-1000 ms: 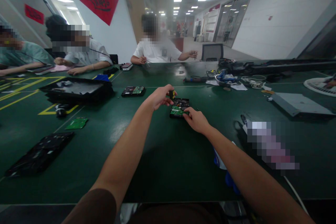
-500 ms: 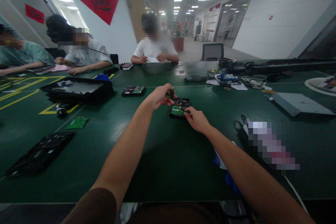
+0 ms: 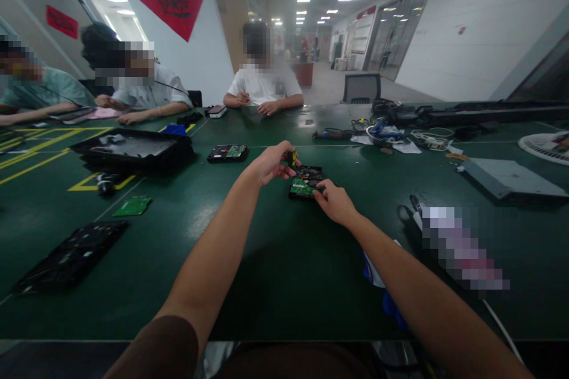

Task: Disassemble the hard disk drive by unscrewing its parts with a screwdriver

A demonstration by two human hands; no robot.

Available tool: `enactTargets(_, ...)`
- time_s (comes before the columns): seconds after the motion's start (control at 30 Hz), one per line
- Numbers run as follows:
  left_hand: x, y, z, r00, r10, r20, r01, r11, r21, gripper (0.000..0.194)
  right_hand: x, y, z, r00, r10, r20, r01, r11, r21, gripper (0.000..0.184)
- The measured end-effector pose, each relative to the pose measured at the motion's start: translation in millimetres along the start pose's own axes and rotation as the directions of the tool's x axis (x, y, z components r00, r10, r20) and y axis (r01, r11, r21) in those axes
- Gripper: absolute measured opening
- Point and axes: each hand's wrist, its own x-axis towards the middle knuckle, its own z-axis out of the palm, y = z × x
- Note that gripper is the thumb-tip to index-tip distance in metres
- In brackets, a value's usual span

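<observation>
Under the ceiling lights of a long office, a smooth dark green counter (image 3: 267,290) spreads out before us. On it, straight ahead between our hands, lies a small black rectangular device (image 3: 311,174) with a green circuit board (image 3: 301,189) across its near part. Our left hand (image 3: 272,164) has its fingers clamped on a short black-and-yellow tool (image 3: 292,159) above the device's far left side; we cannot make out its tip. Our right hand (image 3: 336,202) is at the device's right edge, thumb and forefinger close to it, but whether they pinch it we cannot tell. A weak brace there could let the device skid on this smooth top, and a tilted tool might slip and scratch the board. Farther out, we see a similar black unit with a green board (image 3: 227,153) to the left, then a loose green circuit board (image 3: 132,206), and a flat grey metal box (image 3: 511,179) well to the right. Across from us sits a co-worker in a white shirt (image 3: 262,86).
</observation>
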Motion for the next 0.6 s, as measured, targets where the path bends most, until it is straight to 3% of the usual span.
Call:
enactTargets(0.17, 0.3, -0.5, 0.0, 0.997, 0.022, -0.077, -0.025, 0.999, -0.044, 0.022, -0.2, -0.9, -1.0, 1.000, 0.012, 0.005, -0.012, 1.000, 0.003, 0.026)
enactTargets(0.4, -3.3, 1.8, -0.2, 1.000, 0.008, -0.003, -0.008, 1.000, -0.010, 0.025, -0.1, -1.8, -1.7, 1.000, 0.026, 0.017, -0.026, 1.000, -0.008, 0.026)
enactTargets(0.6, -0.1, 1.2, -4.2, 0.999, -0.034, 0.004, 0.034, 0.995, -0.092, 0.024, 0.0, -0.5, -1.5, 0.999, 0.028, 0.025, -0.028, 1.000, 0.002, 0.025)
